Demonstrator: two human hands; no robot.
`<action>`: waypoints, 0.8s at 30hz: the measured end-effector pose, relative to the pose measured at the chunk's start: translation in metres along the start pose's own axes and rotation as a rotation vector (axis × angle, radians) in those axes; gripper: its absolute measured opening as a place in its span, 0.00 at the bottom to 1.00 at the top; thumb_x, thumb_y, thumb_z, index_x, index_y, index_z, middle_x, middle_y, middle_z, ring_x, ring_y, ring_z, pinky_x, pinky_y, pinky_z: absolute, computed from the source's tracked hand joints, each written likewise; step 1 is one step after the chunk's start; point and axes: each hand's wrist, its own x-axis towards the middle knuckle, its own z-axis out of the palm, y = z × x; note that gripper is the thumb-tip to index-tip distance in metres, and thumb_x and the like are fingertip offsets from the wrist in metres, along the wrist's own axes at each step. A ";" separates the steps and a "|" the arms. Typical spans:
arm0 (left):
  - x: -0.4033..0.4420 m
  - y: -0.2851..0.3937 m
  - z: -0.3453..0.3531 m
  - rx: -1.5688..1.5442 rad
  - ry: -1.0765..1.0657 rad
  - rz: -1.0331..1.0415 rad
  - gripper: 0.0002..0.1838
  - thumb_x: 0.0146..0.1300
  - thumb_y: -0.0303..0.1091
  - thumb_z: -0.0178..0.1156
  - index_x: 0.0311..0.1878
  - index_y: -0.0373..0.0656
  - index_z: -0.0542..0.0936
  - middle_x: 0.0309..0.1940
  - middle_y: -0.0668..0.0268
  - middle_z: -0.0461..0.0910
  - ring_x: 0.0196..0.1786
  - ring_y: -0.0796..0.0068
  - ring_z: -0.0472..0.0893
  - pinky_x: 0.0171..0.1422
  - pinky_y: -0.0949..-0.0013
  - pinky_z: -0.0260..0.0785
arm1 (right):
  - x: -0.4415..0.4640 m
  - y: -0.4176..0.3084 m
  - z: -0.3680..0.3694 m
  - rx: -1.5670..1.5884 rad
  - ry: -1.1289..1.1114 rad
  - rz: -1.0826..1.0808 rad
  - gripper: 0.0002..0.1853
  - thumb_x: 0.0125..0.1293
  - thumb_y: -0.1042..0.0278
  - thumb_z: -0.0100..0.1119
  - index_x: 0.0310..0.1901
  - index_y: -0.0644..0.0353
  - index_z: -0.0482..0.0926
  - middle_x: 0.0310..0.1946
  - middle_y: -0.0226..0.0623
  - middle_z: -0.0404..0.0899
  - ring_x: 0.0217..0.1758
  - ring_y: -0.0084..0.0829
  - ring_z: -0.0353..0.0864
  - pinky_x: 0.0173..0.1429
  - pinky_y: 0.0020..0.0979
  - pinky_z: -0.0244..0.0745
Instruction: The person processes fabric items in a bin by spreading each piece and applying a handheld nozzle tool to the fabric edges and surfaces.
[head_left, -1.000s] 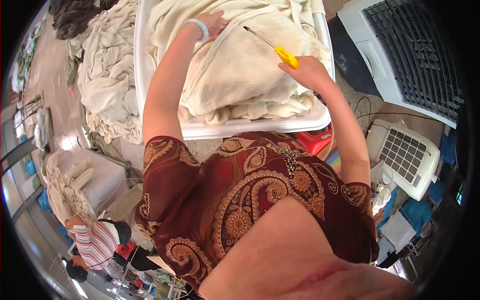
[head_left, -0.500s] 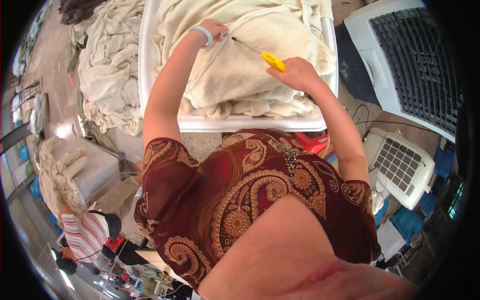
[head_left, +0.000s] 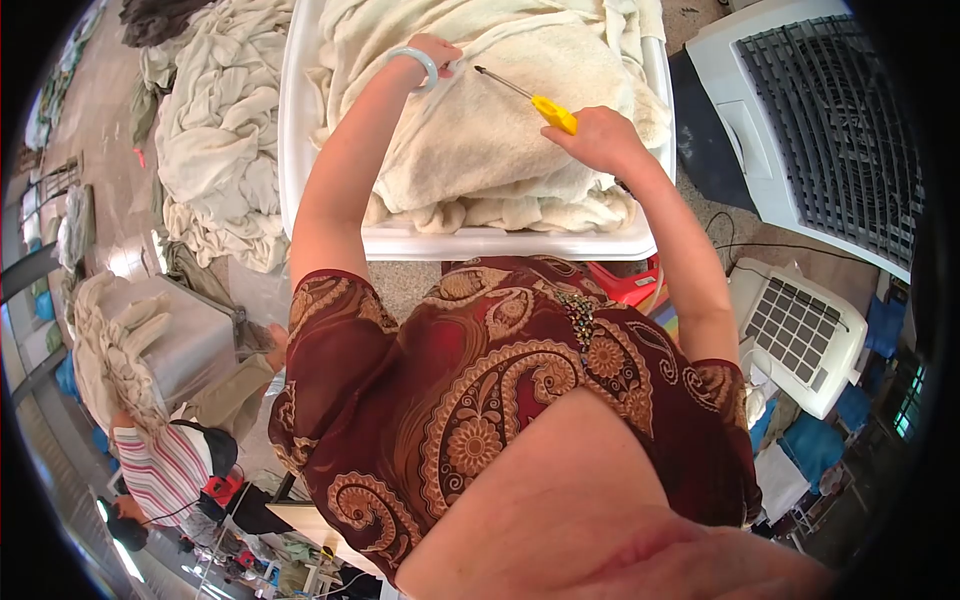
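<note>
Cream fleecy fabric (head_left: pixel 500 140) lies heaped in a white tray (head_left: pixel 480 246) in front of me. My left hand (head_left: pixel 436 58), below a pale bangle (head_left: pixel 424 66), is closed at a fold of this fabric, its fingertips pressed together. What they pinch is too small to tell. My right hand (head_left: pixel 596 138) grips the yellow handle of a screwdriver (head_left: pixel 552 112). The metal shaft points up and left over the fabric, its dark tip a short way right of my left fingers.
Left of the tray is a pile of cream cloth (head_left: pixel 220 130). A large air cooler (head_left: pixel 740 110) and a gridded white unit (head_left: pixel 800 325) stand at the right, with a cable between. A person in a striped top (head_left: pixel 165 470) is at the lower left.
Over the last second the screwdriver has come left, nearer my left hand, then drawn back slightly. My left fingers have closed from a more open pose. The tray sits slightly further right in view.
</note>
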 end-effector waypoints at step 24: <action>-0.051 -0.094 -0.010 -0.368 -0.111 -0.023 0.19 0.51 0.24 0.57 0.48 0.34 0.71 0.40 0.65 0.74 0.40 0.79 0.75 0.48 0.77 0.70 | -0.006 -0.036 0.028 -0.050 -0.154 -0.135 0.27 0.54 0.42 0.47 0.24 0.64 0.78 0.24 0.45 0.77 0.31 0.42 0.76 0.36 0.37 0.70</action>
